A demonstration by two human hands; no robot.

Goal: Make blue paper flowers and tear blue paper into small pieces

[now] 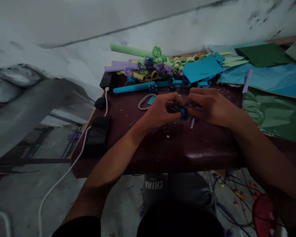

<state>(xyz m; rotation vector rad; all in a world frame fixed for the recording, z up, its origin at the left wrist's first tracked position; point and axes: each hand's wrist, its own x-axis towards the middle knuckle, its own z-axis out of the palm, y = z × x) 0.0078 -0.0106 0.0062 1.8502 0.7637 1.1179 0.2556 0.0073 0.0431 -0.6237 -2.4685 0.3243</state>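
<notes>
Pinching, both hands: my left hand (162, 107) and right hand (207, 104) are each closed, fingertips meeting on one small blue paper piece (184, 114).
Blue paper piece: between my two hands, over the table (212, 143), partly hidden by my fingers, so I cannot tell its folds.
Paper under my grip: pressing too hard could crush or crease it wrongly; pulling my hands apart could tear it; a loose pinch could let it spring open or drop.
Pale strip (192, 123): it sticks out just below my right hand; I cannot tell whether I hold it, and a sweep of that hand could bend it.
Blue rolled strip (135, 88) and rosettes (153, 87): beyond my left hand; a careless forward reach could flatten a rosette or nudge the strip.
White cable (107, 102): it runs down the table's left side, where my left forearm could snag it if swung outward.
Green packet (281, 115): clear plastic around green sheets, lying beside my right forearm; the forearm could drag its loose film.
Blue packet (273, 75): clear plastic with blue sheets inside, a dark green sheet (263, 54) on top; whether either packet is sealed, I cannot tell.
</notes>
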